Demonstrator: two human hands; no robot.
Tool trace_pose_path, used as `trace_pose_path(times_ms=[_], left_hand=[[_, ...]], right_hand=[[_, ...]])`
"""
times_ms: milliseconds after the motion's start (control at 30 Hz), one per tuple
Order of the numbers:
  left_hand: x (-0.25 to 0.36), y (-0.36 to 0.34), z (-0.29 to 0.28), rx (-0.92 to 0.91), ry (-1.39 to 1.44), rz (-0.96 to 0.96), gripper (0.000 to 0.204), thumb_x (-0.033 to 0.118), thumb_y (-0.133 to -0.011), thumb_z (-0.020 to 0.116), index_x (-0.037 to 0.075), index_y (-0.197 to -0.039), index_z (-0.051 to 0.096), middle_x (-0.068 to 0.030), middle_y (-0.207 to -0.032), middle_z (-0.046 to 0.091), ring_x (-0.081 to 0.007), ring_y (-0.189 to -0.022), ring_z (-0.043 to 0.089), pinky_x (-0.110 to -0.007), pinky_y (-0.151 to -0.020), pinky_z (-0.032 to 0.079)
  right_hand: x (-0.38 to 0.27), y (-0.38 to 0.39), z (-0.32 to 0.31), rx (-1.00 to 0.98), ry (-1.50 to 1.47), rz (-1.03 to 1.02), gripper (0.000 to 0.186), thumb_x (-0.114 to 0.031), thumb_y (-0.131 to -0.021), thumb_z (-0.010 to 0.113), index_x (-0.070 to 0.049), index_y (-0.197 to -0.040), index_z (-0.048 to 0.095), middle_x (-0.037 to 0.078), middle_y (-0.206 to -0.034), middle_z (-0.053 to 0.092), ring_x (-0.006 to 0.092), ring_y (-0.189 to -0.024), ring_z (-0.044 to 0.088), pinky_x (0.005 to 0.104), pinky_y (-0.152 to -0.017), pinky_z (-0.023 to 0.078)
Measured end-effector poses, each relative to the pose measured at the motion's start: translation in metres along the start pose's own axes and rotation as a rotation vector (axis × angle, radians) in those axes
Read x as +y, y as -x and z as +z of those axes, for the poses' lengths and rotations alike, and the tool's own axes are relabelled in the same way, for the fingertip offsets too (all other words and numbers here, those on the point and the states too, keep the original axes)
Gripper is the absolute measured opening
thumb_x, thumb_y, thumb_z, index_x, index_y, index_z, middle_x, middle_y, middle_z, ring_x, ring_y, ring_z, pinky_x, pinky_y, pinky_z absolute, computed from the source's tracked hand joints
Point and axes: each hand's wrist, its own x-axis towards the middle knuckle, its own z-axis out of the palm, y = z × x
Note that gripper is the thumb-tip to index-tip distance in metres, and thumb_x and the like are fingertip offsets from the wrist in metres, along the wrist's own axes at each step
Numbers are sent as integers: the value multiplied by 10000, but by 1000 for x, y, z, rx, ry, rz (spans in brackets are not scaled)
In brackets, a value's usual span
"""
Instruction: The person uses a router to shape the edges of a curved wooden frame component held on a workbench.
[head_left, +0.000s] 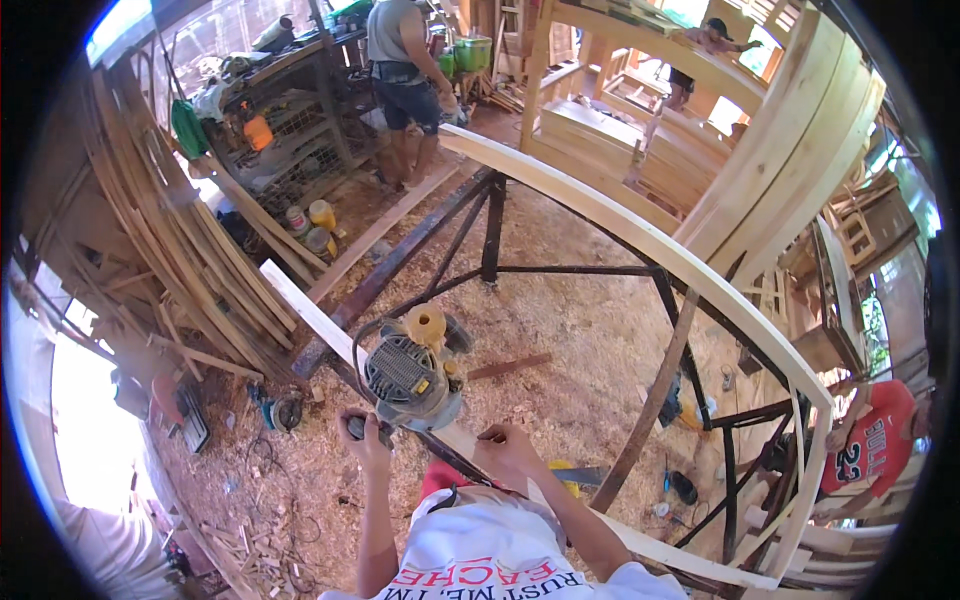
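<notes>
A wood router with a vented dark motor top sits on a long pale board right in front of me. My left hand is closed round the dark round knob on the router's near left side. A tan, round part with a hole sticks up at its far side. My right hand lies over the board just right of the router, fingers curled; whatever they pinch, if anything, is hidden. Under the board runs a dark frame that also carries a long pale beam.
Sawdust covers the floor. Timber strips lean at the left. A hand saw and a power tool lie low down. One person stands at the back, another at the right, a third behind wooden furniture.
</notes>
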Motion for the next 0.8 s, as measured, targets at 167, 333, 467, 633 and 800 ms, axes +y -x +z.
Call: trace_pose_path(times_ms=[167, 333, 467, 633, 800], left_hand=[[4, 0, 6, -26, 1, -2, 186, -6, -851, 631, 44, -996, 525, -26, -847, 521, -111, -715, 507, -271, -655, 437], [12, 1, 3, -38, -54, 17, 185, -6, -852, 631, 44, -1004, 539, -30, -854, 524, -113, -723, 504, -271, -662, 434], [9, 0, -2, 12, -50, 1, 184, -3, -853, 636, 40, -1004, 538, -30, -856, 528, -123, -742, 516, -284, -681, 443], [20, -4, 4, -38, -98, 15, 175, 11, -865, 637, 38, -1000, 530, -34, -864, 536, -130, -754, 538, -291, -691, 449], [22, -1, 15, -20, -51, 28, 191, 44, -870, 658, 44, -1001, 519, -46, -887, 525, -133, -769, 514, -301, -695, 450]], right_hand=[[8, -4, 5, 53, 8, -10, 280, -268, -845, 757, -20, -975, 758, 99, -841, 746, 162, -763, 692, 338, -687, 538], [-2, -23, 24, 81, 103, 32, 311, -308, -854, 740, -19, -968, 746, 125, -846, 746, 216, -776, 711, 360, -688, 534], [-23, -24, 39, 75, 154, 38, 360, -340, -883, 693, 3, -987, 733, 184, -853, 734, 301, -798, 720, 404, -732, 540], [-45, -16, 33, 36, 230, 30, 441, -377, -895, 677, 12, -1098, 710, 227, -969, 728, 350, -907, 719, 428, -819, 540], [-41, 3, 14, -20, 164, 31, 623, -434, -869, 705, -1, -1307, 610, 240, -1094, 708, 381, -1008, 694, 463, -884, 531]])
